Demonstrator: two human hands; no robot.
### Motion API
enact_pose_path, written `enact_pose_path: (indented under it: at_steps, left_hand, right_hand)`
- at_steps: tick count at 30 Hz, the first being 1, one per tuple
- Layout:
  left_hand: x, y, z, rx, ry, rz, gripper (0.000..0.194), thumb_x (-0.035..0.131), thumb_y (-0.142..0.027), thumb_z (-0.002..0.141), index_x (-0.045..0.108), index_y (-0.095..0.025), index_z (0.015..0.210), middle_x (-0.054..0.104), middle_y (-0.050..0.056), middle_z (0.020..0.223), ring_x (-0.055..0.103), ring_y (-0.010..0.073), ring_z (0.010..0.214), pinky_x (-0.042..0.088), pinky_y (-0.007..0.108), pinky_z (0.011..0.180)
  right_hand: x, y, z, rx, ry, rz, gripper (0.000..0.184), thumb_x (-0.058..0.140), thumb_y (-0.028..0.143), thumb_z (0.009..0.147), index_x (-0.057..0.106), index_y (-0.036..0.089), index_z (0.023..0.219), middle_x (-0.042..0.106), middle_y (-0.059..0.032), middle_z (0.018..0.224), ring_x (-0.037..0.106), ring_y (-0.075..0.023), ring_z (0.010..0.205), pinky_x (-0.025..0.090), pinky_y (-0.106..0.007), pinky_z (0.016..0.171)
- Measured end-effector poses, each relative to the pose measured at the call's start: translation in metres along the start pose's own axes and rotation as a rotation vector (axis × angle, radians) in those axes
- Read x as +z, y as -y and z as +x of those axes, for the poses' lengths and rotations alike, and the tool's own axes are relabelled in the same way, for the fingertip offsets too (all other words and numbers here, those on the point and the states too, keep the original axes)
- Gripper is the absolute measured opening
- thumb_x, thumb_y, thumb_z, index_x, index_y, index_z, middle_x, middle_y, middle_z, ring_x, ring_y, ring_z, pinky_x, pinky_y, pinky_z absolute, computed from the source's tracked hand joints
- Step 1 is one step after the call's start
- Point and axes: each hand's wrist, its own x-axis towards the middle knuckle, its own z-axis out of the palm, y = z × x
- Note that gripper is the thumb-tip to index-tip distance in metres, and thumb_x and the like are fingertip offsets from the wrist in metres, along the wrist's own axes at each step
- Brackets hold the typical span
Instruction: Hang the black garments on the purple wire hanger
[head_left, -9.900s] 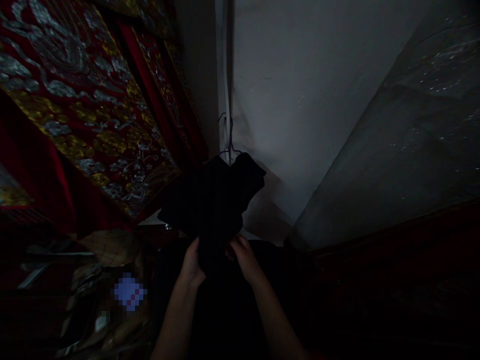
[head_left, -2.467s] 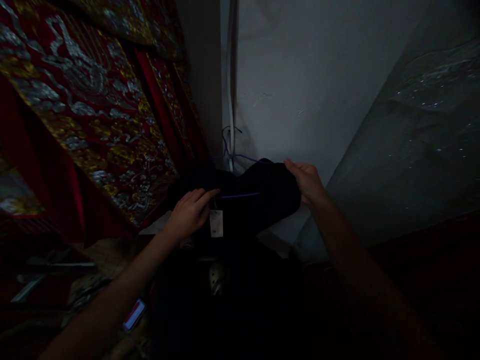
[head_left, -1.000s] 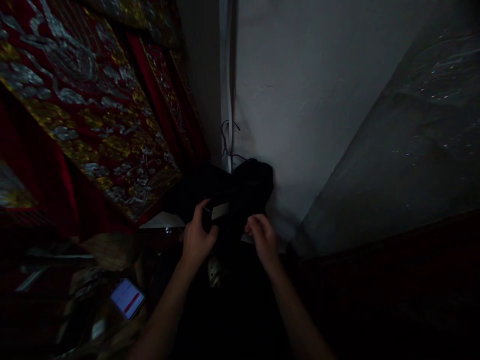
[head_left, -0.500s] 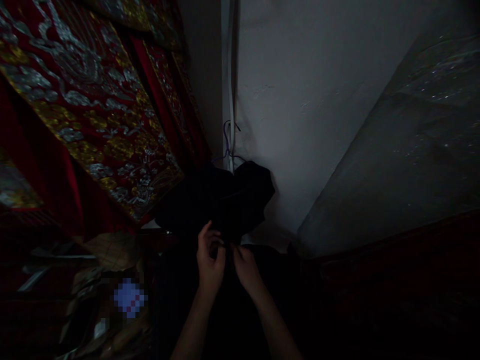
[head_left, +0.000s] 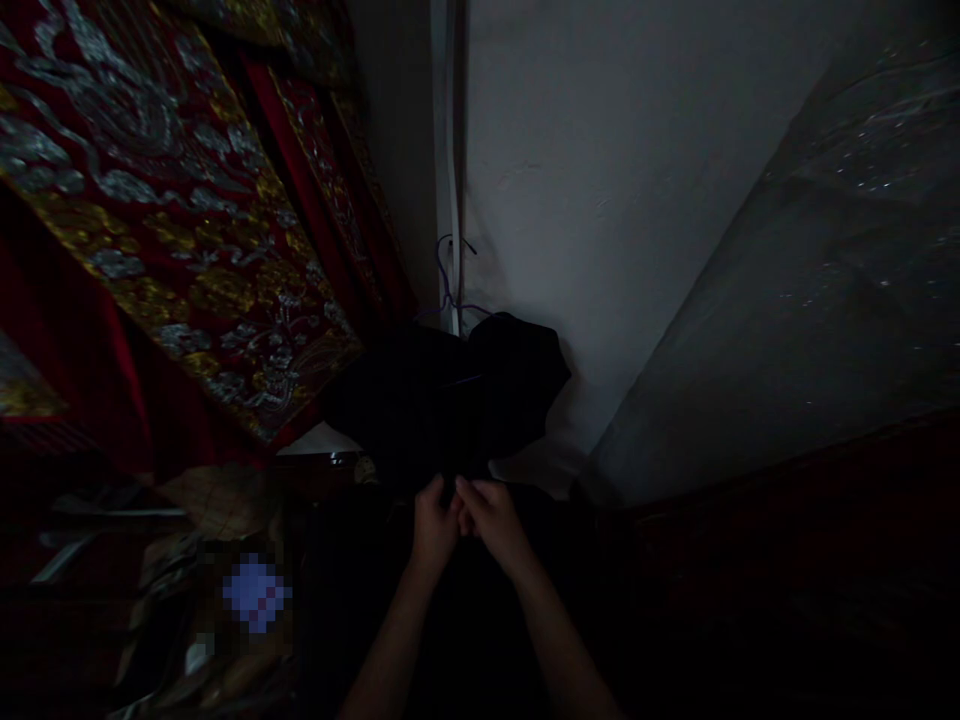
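A black garment (head_left: 517, 380) hangs from a thin purple hanger (head_left: 444, 275) in the corner of the room. Low on its front my left hand (head_left: 435, 525) is closed, thumb and fingers pinching the dark cloth. Right against it, my right hand (head_left: 491, 515) is curled with the thumb on top and also grips the cloth. The two hands' fingertips meet. Darkness hides the exact bit of fabric between them and any fastening there.
Red cloth (head_left: 187, 250) embroidered in silver and gold hangs at the left. A pale pipe (head_left: 453, 150) runs down the wall (head_left: 615, 130). Clear plastic sheeting (head_left: 847, 280) covers the right side. Bags and mixed items (head_left: 225, 500) lie at the lower left.
My left hand's raised, spread fingers have closed down, and both hands have come together. The garment's right side has shifted outward a little. The view has moved slightly.
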Motion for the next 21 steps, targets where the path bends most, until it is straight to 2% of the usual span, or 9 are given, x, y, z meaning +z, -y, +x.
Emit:
enact_pose_path:
  at_steps: [3, 5, 8, 11, 14, 16, 17, 19, 21]
  left_hand:
    - [-0.003, -0.007, 0.000, 0.020, 0.008, 0.037, 0.017, 0.055, -0.029, 0.088, 0.060, -0.018, 0.075, 0.063, 0.001, 0.069, 0.059, 0.0166, 0.066, 0.043, 0.026, 0.062]
    - [-0.007, -0.007, 0.001, 0.042, 0.005, 0.095, 0.016, 0.056, -0.029, 0.088, 0.061, -0.019, 0.076, 0.063, 0.000, 0.069, 0.060, 0.0171, 0.067, 0.043, 0.026, 0.064]
    - [-0.014, 0.002, 0.008, 0.035, -0.010, 0.189, 0.016, 0.057, -0.030, 0.088, 0.063, -0.020, 0.078, 0.066, 0.001, 0.073, 0.062, 0.0187, 0.069, 0.043, 0.027, 0.066]
    - [-0.020, 0.017, 0.021, 0.013, 0.007, 0.251, 0.017, 0.059, -0.031, 0.088, 0.063, -0.019, 0.076, 0.066, 0.003, 0.071, 0.063, 0.0192, 0.066, 0.043, 0.028, 0.063]
    - [-0.025, 0.017, 0.036, 0.004, 0.027, 0.268, 0.016, 0.062, -0.030, 0.086, 0.063, -0.019, 0.074, 0.065, 0.003, 0.067, 0.063, 0.0191, 0.063, 0.045, 0.028, 0.062]
    - [-0.029, 0.000, 0.045, 0.030, 0.033, 0.244, 0.011, 0.064, -0.029, 0.085, 0.066, -0.018, 0.088, 0.070, 0.005, 0.079, 0.067, 0.0199, 0.073, 0.049, 0.028, 0.068]
    - [-0.032, -0.015, 0.048, 0.073, 0.020, 0.218, 0.017, 0.065, -0.028, 0.086, 0.066, -0.018, 0.100, 0.072, 0.006, 0.089, 0.069, 0.0201, 0.082, 0.051, 0.029, 0.074]
    - [-0.040, -0.051, 0.056, 0.249, -0.071, 0.131, 0.033, 0.061, -0.026, 0.091, 0.059, -0.020, 0.123, 0.071, 0.007, 0.108, 0.068, 0.0192, 0.099, 0.051, 0.031, 0.088]
    - [-0.050, -0.091, 0.068, 0.461, -0.200, 0.107, 0.035, 0.054, -0.023, 0.096, 0.056, -0.021, 0.131, 0.070, 0.006, 0.107, 0.067, 0.0167, 0.098, 0.050, 0.031, 0.091]
  right_hand:
    - [-0.006, 0.021, 0.011, 0.027, 0.029, 0.068, 0.053, 0.062, 0.069, 0.072, 0.063, 0.017, 0.064, 0.053, 0.0003, 0.041, 0.041, -0.0096, 0.036, 0.025, -0.022, 0.039]
    - [-0.013, 0.047, 0.024, 0.003, 0.014, 0.111, 0.046, 0.065, 0.061, 0.071, 0.063, 0.016, 0.062, 0.052, 0.0006, 0.040, 0.038, -0.0079, 0.034, 0.023, -0.022, 0.038]
    - [-0.020, 0.097, 0.048, -0.097, -0.033, 0.201, 0.037, 0.069, 0.052, 0.067, 0.063, 0.016, 0.059, 0.050, 0.0019, 0.039, 0.036, -0.0063, 0.034, 0.019, -0.021, 0.037]
    - [-0.018, 0.144, 0.064, -0.229, -0.062, 0.269, 0.032, 0.070, 0.046, 0.066, 0.061, 0.016, 0.058, 0.049, 0.0034, 0.040, 0.036, -0.0051, 0.034, 0.018, -0.020, 0.036]
    - [-0.008, 0.168, 0.066, -0.289, -0.031, 0.273, 0.031, 0.066, 0.044, 0.071, 0.060, 0.017, 0.059, 0.049, 0.0037, 0.041, 0.038, -0.0053, 0.034, 0.020, -0.019, 0.036]
    - [-0.001, 0.169, 0.062, -0.293, -0.014, 0.245, 0.032, 0.064, 0.046, 0.074, 0.061, 0.017, 0.062, 0.050, 0.0035, 0.042, 0.040, -0.0058, 0.035, 0.022, -0.018, 0.036]
    - [0.001, 0.166, 0.059, -0.291, -0.006, 0.223, 0.032, 0.062, 0.047, 0.075, 0.061, 0.017, 0.062, 0.051, 0.0033, 0.042, 0.041, -0.0061, 0.035, 0.024, -0.018, 0.036]
    - [0.003, 0.161, 0.054, -0.292, 0.007, 0.165, 0.034, 0.061, 0.048, 0.076, 0.061, 0.017, 0.062, 0.052, 0.0032, 0.042, 0.042, -0.0065, 0.035, 0.026, -0.018, 0.036]
    - [0.002, 0.159, 0.050, -0.314, 0.019, 0.111, 0.034, 0.061, 0.048, 0.078, 0.061, 0.017, 0.062, 0.052, 0.0032, 0.042, 0.043, -0.0069, 0.035, 0.027, -0.019, 0.037]
